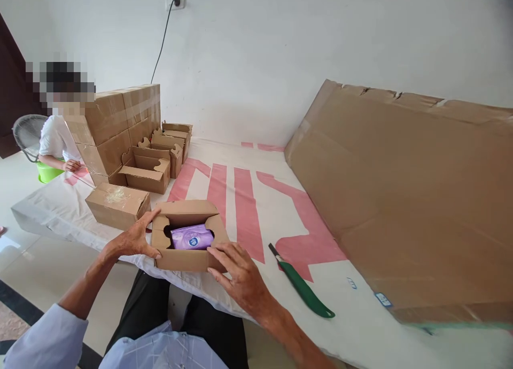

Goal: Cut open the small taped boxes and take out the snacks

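A small brown cardboard box [188, 259] sits at the near edge of a low surface covered by a white sheet with pink stripes [240, 198]. Its flaps stand half open and a purple packet [192, 236] lies inside. My left hand [134, 238] presses on the box's left side, fingers on the left flap. My right hand [238, 270] rests against the box's front right corner, fingers spread along the wall.
A taped box [117, 204] lies just left. Several open boxes [154, 163] and stacked cartons [116, 123] stand behind. A green-handled cutter [302, 286] lies to the right, near a large flat cardboard sheet [409, 198]. Another person [58, 139] sits far left.
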{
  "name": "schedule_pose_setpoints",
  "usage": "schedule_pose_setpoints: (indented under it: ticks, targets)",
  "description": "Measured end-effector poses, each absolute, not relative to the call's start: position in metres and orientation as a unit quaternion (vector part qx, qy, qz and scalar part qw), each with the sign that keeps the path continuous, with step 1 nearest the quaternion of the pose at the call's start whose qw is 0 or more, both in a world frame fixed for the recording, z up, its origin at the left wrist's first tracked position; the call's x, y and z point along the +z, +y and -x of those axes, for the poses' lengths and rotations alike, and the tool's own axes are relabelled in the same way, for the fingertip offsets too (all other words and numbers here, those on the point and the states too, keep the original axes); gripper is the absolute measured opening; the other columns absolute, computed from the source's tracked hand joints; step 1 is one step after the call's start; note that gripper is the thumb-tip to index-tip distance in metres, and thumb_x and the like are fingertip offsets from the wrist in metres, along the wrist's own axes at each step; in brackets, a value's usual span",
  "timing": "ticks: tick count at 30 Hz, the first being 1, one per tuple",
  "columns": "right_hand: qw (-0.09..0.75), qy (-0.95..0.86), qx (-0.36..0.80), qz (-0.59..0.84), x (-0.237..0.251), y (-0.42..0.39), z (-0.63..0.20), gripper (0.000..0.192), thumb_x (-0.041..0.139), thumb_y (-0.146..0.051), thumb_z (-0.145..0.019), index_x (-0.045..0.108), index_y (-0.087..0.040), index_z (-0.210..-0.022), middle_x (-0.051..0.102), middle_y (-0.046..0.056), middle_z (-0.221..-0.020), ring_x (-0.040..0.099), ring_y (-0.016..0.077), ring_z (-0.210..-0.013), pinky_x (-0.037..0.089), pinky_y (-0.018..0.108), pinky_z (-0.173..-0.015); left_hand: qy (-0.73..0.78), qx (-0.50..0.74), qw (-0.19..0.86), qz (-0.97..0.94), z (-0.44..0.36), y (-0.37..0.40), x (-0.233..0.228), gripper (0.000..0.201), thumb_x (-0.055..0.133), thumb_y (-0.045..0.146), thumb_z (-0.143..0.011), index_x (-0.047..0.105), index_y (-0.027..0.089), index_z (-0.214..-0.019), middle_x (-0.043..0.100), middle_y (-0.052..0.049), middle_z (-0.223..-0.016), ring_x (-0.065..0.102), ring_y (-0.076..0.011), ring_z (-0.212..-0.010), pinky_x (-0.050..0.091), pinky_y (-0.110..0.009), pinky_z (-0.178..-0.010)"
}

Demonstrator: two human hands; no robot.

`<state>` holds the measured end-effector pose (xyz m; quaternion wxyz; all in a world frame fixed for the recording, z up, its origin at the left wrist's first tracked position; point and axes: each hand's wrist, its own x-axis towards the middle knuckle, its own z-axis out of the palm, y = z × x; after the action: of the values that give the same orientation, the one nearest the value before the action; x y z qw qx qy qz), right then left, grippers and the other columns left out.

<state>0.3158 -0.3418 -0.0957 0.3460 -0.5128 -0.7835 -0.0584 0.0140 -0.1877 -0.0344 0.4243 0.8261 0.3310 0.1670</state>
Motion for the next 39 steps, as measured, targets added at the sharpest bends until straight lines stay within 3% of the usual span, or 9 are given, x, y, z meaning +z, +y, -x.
schedule_pose_setpoints:
  ticks: [5,9,11,14,17,24,31,35,39]
  targets:
    - [0.357,-0.780,-0.044,0.512,-0.093,-0.364,-0.300,0.030,0.062,-0.028,-0.101,0.070,-0.019,-0.129,0.075,0.014,-0.117,0.069,0.0307,-0.109,0.057,0.048,-0.093,0.314,0.156,0.395,-0.849,-0.003,-0.196,-0.029,0.124,0.095,0.037,-0.064,0.027,0.028,-0.167,0.045,-0.014,-0.155,0.050,-0.0379,-0.141,0.047,-0.054,-0.117]
    - [0.325,-0.802,-0.011,0.501,-0.066,-0.336,-0.300,0.026,0.052,-0.027,-0.106,0.076,-0.021,-0.116,0.077,0.011,-0.123,0.062,0.0329,-0.130,0.051,0.053,-0.105,0.314,0.152,0.409,-0.843,-0.001,-0.194,-0.030,0.124,0.094,0.044,-0.065,0.027,0.026,-0.168,0.041,-0.016,-0.161,0.046,-0.0395,-0.144,0.046,-0.054,-0.117]
    - [0.279,-0.828,0.006,0.487,-0.056,-0.315,-0.302,0.029,0.050,-0.026,-0.107,0.079,-0.023,-0.110,0.080,0.009,-0.117,0.060,0.0331,-0.135,0.047,0.054,-0.110,0.316,0.150,0.416,-0.839,-0.002,-0.192,-0.031,0.125,0.094,0.047,-0.066,0.026,0.027,-0.169,0.039,-0.016,-0.163,0.045,-0.0403,-0.146,0.046,-0.054,-0.117]
    - [0.201,-0.856,-0.002,0.476,-0.046,-0.293,-0.307,0.031,0.052,-0.028,-0.107,0.081,-0.022,-0.095,0.081,0.009,-0.101,0.064,0.0327,-0.129,0.044,0.055,-0.113,0.331,0.146,0.424,-0.831,-0.001,-0.190,-0.033,0.128,0.094,0.050,-0.065,0.024,0.027,-0.170,0.037,-0.016,-0.166,0.045,-0.0406,-0.147,0.045,-0.054,-0.118]
    - [0.173,-0.864,-0.041,0.471,-0.039,-0.290,-0.318,0.030,0.058,-0.032,-0.105,0.078,-0.021,-0.085,0.078,0.011,-0.103,0.068,0.0297,-0.115,0.043,0.055,-0.112,0.338,0.145,0.430,-0.824,-0.001,-0.190,-0.035,0.130,0.094,0.053,-0.065,0.022,0.026,-0.170,0.031,-0.018,-0.171,0.041,-0.0420,-0.150,0.044,-0.056,-0.119]
    - [0.224,-0.827,-0.091,0.508,-0.030,-0.315,-0.361,0.023,0.059,-0.025,-0.102,0.069,-0.022,-0.081,0.074,0.009,-0.094,0.065,0.0296,-0.106,0.047,0.046,-0.097,0.329,0.147,0.456,-0.814,-0.008,-0.187,-0.042,0.135,0.095,0.056,-0.062,0.022,0.025,-0.171,0.025,-0.018,-0.175,0.041,-0.0433,-0.150,0.045,-0.054,-0.118]
    - [0.185,-0.804,-0.053,0.562,-0.048,-0.316,-0.373,0.020,0.059,-0.022,-0.098,0.067,-0.024,-0.080,0.072,0.008,-0.085,0.064,0.0292,-0.090,0.047,0.044,-0.086,0.313,0.156,0.462,-0.815,-0.009,-0.187,-0.042,0.134,0.093,0.058,-0.064,0.019,0.027,-0.171,0.028,-0.017,-0.174,0.042,-0.0432,-0.150,0.046,-0.056,-0.118]
    - [0.131,-0.824,-0.062,0.548,-0.045,-0.301,-0.359,0.007,0.070,-0.018,-0.091,0.067,-0.024,-0.088,0.072,0.010,-0.093,0.064,0.0305,-0.095,0.048,0.043,-0.086,0.321,0.153,0.461,-0.813,-0.009,-0.189,-0.043,0.136,0.094,0.057,-0.064,0.018,0.026,-0.172,0.025,-0.017,-0.175,0.041,-0.0435,-0.152,0.045,-0.055,-0.119]
    - [0.106,-0.853,-0.038,0.510,-0.036,-0.293,-0.349,0.020,0.079,-0.013,-0.083,0.069,-0.024,-0.096,0.072,0.009,-0.104,0.065,0.0304,-0.101,0.049,0.043,-0.088,0.331,0.149,0.462,-0.809,-0.009,-0.190,-0.045,0.138,0.094,0.059,-0.062,0.018,0.024,-0.171,0.024,-0.019,-0.176,0.042,-0.0444,-0.151,0.045,-0.055,-0.119]
